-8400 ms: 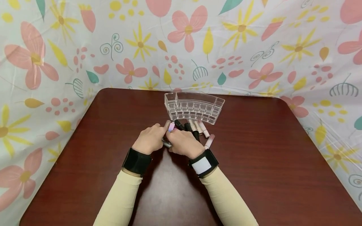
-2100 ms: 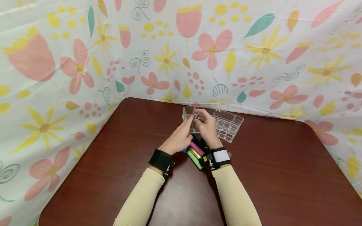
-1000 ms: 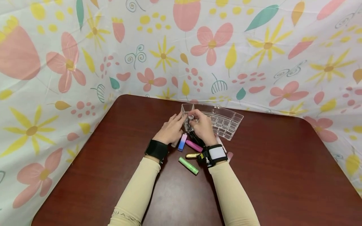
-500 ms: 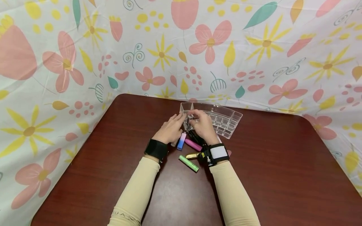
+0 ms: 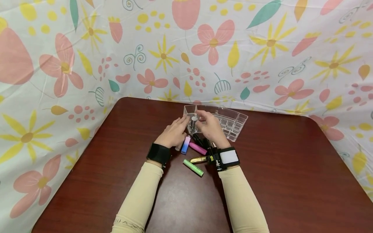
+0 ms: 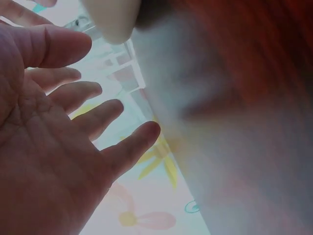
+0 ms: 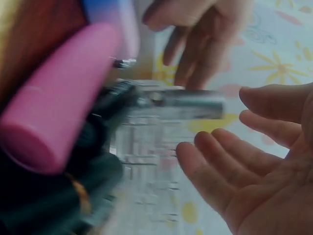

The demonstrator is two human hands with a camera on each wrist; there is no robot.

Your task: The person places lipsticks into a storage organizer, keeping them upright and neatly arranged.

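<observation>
A shiny silver lipstick-like tube (image 5: 193, 123) (image 7: 200, 104) stands upright in a front slot at the left end of the clear tiered organizer (image 5: 243, 116). My right hand (image 5: 212, 127) (image 7: 264, 176) is just to its right, thumb and fingers parted, with a gap between fingertips and tube in the right wrist view. To the left of the tube is my left hand (image 5: 172, 132) (image 6: 58, 132), fingers extended and nothing in the palm. Below the hands lie a pink tube (image 5: 198, 149) (image 7: 63, 98), a blue-and-pink tube (image 5: 185, 144) and black tubes (image 5: 198, 140).
Nearer the front lie a light green tube (image 5: 193, 168) and a gold tube (image 5: 198, 160) on the dark red-brown table (image 5: 279, 168). A greyish tube (image 5: 179, 147) is partly under the left hand. A flower-print cloth (image 5: 163, 26) hangs behind the organizer.
Both hands have gone from the pile to the organizer's left end. The right hand has let go of the silver tube and drawn back slightly. The green and gold tubes now lie spread apart.
</observation>
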